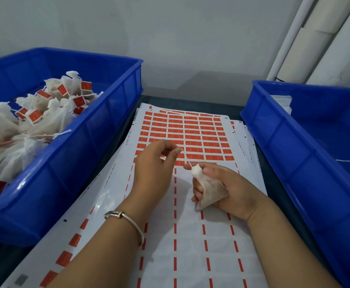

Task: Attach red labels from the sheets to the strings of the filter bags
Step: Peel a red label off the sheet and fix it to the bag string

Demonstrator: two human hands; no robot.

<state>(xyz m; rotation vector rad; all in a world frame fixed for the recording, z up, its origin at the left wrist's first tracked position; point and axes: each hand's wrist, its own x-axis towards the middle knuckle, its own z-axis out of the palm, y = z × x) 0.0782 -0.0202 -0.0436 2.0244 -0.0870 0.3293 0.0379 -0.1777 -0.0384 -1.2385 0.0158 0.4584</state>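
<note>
A white label sheet [182,235] lies on the table in front of me; its far half carries rows of red labels [192,134], its near half shows only red leftover strips. My right hand [228,190] grips a filter bag [210,193] by its body, tied neck up, above the sheet. A thin white string [187,161] runs from the neck up to my left hand [157,161], whose thumb and forefinger pinch its end just over the lowest row of labels.
A blue bin [99,142] on the left holds several filter bags with red labels on their strings. A second blue bin [294,150] on the right shows a few white bags and strings at its edge. More sheets lie under the top one. White pipes stand at the back right.
</note>
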